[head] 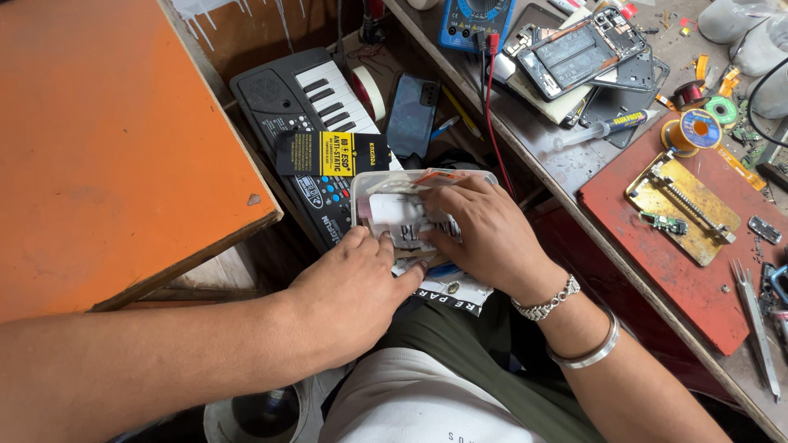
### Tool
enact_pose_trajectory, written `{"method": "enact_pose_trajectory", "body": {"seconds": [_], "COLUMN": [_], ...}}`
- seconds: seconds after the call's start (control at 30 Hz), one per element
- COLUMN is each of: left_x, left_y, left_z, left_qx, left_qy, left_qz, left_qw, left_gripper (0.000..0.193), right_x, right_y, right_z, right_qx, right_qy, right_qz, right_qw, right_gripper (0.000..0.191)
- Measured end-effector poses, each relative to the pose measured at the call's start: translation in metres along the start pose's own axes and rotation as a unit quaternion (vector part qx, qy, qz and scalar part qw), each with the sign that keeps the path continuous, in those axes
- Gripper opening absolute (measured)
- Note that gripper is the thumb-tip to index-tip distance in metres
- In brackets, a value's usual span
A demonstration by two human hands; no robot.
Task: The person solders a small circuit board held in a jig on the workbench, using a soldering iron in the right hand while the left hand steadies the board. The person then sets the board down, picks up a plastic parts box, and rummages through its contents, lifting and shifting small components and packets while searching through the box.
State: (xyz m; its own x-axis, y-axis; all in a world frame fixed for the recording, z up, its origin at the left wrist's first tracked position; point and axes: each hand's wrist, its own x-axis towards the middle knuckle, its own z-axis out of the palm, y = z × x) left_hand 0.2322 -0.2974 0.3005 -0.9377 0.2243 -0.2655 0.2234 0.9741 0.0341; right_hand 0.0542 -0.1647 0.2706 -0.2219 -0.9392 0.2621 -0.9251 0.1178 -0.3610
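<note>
The hands (484, 234) covered most of the plastic box (365, 193), so its contents stayed unclear. The multimeter (474, 20) was cut by the top edge. The small parts (743, 131) near the spool were too tiny to tell.

A yellow and black flat packet (332, 153) is lying across the toy keyboard (308, 107). Just right, white packets (410, 226) are filling a clear plastic tub (365, 184). A dark phone screen (410, 115) is resting behind it.
</note>
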Motion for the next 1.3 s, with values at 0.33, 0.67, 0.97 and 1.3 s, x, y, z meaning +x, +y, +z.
{"method": "enact_pose_trajectory", "body": {"seconds": [0.33,0.67,0.97,1.3], "left_x": [0.000,0.001,0.001,0.000], "left_y": [0.000,0.000,-0.001,-0.001], "left_z": [-0.004,-0.006,-0.007,-0.005], "left_qx": [0.010,0.011,0.008,-0.003], "left_qy": [-0.013,-0.039,-0.045,-0.018], "left_qz": [-0.002,0.003,0.007,0.001], "left_qw": [1.000,0.999,0.999,1.000], "left_gripper": [0.061,0.061,0.060,0.062], "right_x": [0.005,0.005,0.003,0.008], "right_y": [0.017,0.019,0.016,0.016], "right_z": [0.001,-0.001,-0.007,-0.034], "right_qx": [0.256,0.279,0.202,0.102], "right_qy": [0.059,0.040,0.081,0.241], "right_qz": [0.177,0.163,0.115,-0.019], "right_qw": [0.949,0.946,0.969,0.965], "right_gripper": [0.022,0.025,0.016,0.015]}}
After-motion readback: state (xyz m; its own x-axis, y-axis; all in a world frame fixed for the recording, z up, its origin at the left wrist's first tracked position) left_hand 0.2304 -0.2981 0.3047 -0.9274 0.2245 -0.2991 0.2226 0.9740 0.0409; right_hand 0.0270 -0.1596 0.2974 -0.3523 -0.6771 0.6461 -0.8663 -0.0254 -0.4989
